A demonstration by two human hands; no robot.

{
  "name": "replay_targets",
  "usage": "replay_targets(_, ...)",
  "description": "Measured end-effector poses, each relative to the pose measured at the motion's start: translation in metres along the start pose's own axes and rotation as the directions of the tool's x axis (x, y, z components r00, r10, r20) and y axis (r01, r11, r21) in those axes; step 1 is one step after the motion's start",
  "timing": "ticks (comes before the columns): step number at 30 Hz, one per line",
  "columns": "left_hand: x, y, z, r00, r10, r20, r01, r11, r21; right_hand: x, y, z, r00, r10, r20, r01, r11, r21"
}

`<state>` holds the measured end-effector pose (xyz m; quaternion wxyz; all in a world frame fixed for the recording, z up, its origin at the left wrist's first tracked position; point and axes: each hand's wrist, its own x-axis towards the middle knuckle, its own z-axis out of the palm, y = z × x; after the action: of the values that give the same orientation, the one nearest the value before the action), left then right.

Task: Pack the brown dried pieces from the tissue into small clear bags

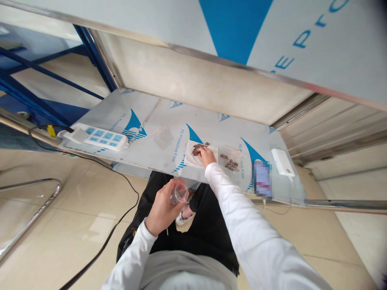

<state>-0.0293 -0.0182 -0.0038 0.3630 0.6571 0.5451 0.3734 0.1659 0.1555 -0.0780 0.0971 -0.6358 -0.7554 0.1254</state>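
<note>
Clear cup point(179, 194) grasped in the left hand point(163, 205), brown pieces point(196, 150) touched by fingers of the right hand point(207, 156), whether pinched cannot be told, white sheet point(191, 160) spread beneath those fingers

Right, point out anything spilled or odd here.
Nothing looks clearly spilled or damaged. One brown bit sits at the white sheet's far edge, right of the main pile, looking stray. The black cable dangles loosely off the shelf, untidily.
</note>
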Motion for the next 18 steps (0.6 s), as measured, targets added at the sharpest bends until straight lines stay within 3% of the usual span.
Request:
replay_targets(8,0.006,0.0,0.002,1.0,0.002,-0.003,-0.002,0.999,-0.038,-0.002,0.002,-0.001,0.999,0.019,-0.034,-0.019,1.0,-0.004)
replay_targets(13,0.021,-0.005,0.008,0.999,0.013,-0.031,-0.014,0.999,-0.046,-0.013,0.001,-0.02,0.992,0.057,-0.114,-0.047,0.995,0.086)
replay_targets(16,0.034,-0.007,0.014,0.997,0.035,-0.064,-0.038,0.998,-0.046,-0.045,-0.019,-0.044,0.97,0.104,-0.218,-0.04,0.96,0.278)
replay_targets(18,0.041,-0.005,0.018,0.994,0.063,-0.086,-0.068,0.996,-0.058,-0.076,-0.041,-0.061,0.935,0.188,-0.301,0.017,0.824,0.566)
